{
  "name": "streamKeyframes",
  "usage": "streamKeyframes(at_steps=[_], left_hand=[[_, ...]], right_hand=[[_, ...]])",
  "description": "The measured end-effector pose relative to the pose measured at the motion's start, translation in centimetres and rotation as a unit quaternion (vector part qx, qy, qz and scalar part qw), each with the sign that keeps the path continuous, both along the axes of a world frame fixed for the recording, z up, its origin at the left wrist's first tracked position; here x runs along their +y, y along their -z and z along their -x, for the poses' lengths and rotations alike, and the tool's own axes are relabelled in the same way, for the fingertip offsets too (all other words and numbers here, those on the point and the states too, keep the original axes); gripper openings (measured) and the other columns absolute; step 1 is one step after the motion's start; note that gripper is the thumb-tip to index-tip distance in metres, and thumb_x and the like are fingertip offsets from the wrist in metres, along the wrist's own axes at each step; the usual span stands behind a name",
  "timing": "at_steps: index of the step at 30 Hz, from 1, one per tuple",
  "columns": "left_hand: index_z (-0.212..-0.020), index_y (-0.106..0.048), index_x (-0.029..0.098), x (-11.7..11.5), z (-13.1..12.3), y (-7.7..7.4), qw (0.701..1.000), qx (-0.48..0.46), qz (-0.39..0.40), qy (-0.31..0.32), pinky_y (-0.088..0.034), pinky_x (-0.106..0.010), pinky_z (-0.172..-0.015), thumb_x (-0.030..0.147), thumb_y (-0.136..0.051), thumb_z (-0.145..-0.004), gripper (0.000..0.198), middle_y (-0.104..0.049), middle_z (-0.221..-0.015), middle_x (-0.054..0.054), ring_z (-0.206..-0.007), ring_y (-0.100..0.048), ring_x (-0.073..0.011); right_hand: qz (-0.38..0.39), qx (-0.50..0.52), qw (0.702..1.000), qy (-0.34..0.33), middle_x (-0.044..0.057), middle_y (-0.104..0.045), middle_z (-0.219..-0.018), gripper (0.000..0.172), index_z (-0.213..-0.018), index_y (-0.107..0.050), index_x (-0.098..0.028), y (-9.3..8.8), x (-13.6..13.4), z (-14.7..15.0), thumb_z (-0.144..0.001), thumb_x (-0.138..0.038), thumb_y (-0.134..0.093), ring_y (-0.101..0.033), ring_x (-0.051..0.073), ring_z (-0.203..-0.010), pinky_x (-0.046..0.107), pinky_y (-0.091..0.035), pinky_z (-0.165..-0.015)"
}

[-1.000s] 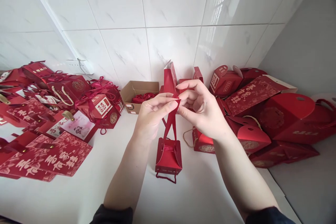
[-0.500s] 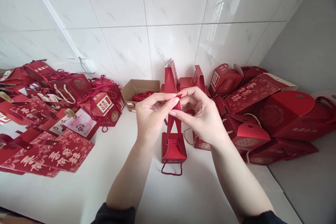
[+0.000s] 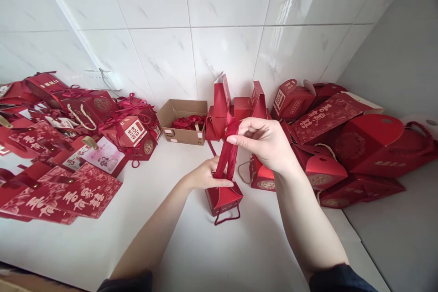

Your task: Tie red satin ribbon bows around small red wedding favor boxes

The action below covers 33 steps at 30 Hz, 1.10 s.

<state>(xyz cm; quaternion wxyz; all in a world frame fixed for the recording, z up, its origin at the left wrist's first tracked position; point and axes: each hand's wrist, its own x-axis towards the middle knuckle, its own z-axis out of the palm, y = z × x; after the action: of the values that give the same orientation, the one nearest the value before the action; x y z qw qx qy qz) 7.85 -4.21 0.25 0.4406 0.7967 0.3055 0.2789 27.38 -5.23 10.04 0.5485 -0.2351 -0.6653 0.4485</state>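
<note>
Left hand (image 3: 204, 175) lowered to small red cardboard box (image 3: 224, 201); right hand (image 3: 265, 143) still pinching glossy red fabric ribbon (image 3: 224, 157)
2 flat strips descend to the box, centred on the smooth white table (image 3: 191, 255); left hand half-curled, thumb across box top, grip unclear.

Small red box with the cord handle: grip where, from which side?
Probably the cord handle, from the near side: it loops out, uncovered, past the near edge of the small red box, while the left hand and red ribbon crowd the top.
</note>
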Motion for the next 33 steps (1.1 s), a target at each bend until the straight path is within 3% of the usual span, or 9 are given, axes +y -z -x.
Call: streamKeyframes(at_steps=[2,4,6,8,14,18,26,33], left_hand=[[-0.084,-0.071,0.020,-0.8,-0.5,1.5,0.999,0.008,0.006,-0.040,-0.052,-0.036,-0.086,0.037,-0.073,-0.076,0.019,-0.069,-0.107,-0.008,-0.096,-0.065,-0.0250],[-0.086,-0.069,0.019,-1.6,-1.1,2.6,0.991,0.016,0.005,-0.129,-0.052,-0.035,-0.081,0.038,-0.071,-0.077,0.021,-0.069,-0.101,-0.006,-0.088,-0.065,-0.0228],[-0.087,-0.066,0.019,-2.3,-1.5,3.3,0.972,0.033,-0.025,-0.232,-0.051,-0.037,-0.082,0.042,-0.071,-0.078,0.025,-0.067,-0.094,-0.005,-0.091,-0.064,-0.0240],[-0.087,-0.064,0.019,-2.9,-1.8,3.5,0.958,0.044,-0.056,-0.277,-0.048,-0.039,-0.088,0.046,-0.073,-0.075,0.031,-0.065,-0.095,-0.006,-0.098,-0.061,-0.0265],[-0.099,-0.068,0.019,-3.3,-0.8,3.5,0.983,-0.078,0.087,-0.141,-0.046,-0.034,-0.095,0.038,-0.059,-0.090,0.024,-0.062,-0.116,-0.009,-0.110,-0.059,-0.0236],[-0.092,-0.068,0.017,-3.1,-0.3,4.3,0.982,-0.089,0.081,-0.145,-0.043,-0.034,-0.101,0.030,-0.072,-0.080,0.018,-0.060,-0.120,-0.009,-0.114,-0.057,-0.0234],[-0.078,-0.066,0.016,-2.7,-0.5,5.3,0.977,-0.051,0.044,-0.203,-0.045,-0.038,-0.099,0.028,-0.079,-0.072,0.019,-0.061,-0.114,-0.010,-0.111,-0.058,-0.0258],[-0.095,-0.073,0.021,-2.9,0.2,5.4,0.983,-0.072,0.066,-0.153,-0.044,-0.038,-0.104,0.032,-0.074,-0.079,0.019,-0.056,-0.127,-0.008,-0.122,-0.054,-0.0260]], right_hand=[[0.002,0.031,0.999,0.039,0.000,-0.071,-0.074,0.015,-0.079,-0.071,-0.020,0.5,0.3,0.0,-0.072,-0.028,-0.082,-0.066,0.014,-0.066,0.027,-0.057,-0.065],[0.001,0.061,0.995,0.075,-0.001,-0.072,-0.073,0.015,-0.081,-0.072,-0.021,1.0,0.7,0.1,-0.071,-0.026,-0.082,-0.066,0.013,-0.064,0.025,-0.056,-0.063],[0.000,0.074,0.992,0.097,-0.001,-0.072,-0.072,0.013,-0.081,-0.073,-0.022,1.4,0.9,0.1,-0.072,-0.024,-0.082,-0.065,0.012,-0.063,0.023,-0.056,-0.061],[0.001,0.071,0.992,0.107,-0.002,-0.072,-0.072,0.012,-0.081,-0.073,-0.022,1.7,1.1,0.1,-0.073,-0.024,-0.081,-0.065,0.011,-0.063,0.023,-0.055,-0.060],[-0.001,0.062,0.989,0.132,-0.001,-0.071,-0.070,0.011,-0.080,-0.073,-0.020,1.8,1.0,-0.3,-0.073,-0.026,-0.080,-0.064,0.012,-0.063,0.024,-0.054,-0.060],[0.004,0.050,0.990,0.133,-0.002,-0.068,-0.068,0.013,-0.077,-0.072,-0.019,1.6,0.8,-0.5,-0.071,-0.027,-0.081,-0.061,0.011,-0.061,0.024,-0.052,-0.058],[0.026,-0.018,0.991,0.130,-0.001,-0.065,-0.064,0.019,-0.074,-0.073,-0.019,1.0,0.8,-0.9,-0.078,-0.037,-0.076,-0.056,0.010,-0.059,0.022,-0.046,-0.057],[0.002,-0.043,0.992,0.115,0.003,-0.070,-0.074,0.024,-0.075,-0.072,-0.018,0.4,0.7,-1.2,-0.085,-0.039,-0.068,-0.061,0.013,-0.070,0.024,-0.049,-0.067]])
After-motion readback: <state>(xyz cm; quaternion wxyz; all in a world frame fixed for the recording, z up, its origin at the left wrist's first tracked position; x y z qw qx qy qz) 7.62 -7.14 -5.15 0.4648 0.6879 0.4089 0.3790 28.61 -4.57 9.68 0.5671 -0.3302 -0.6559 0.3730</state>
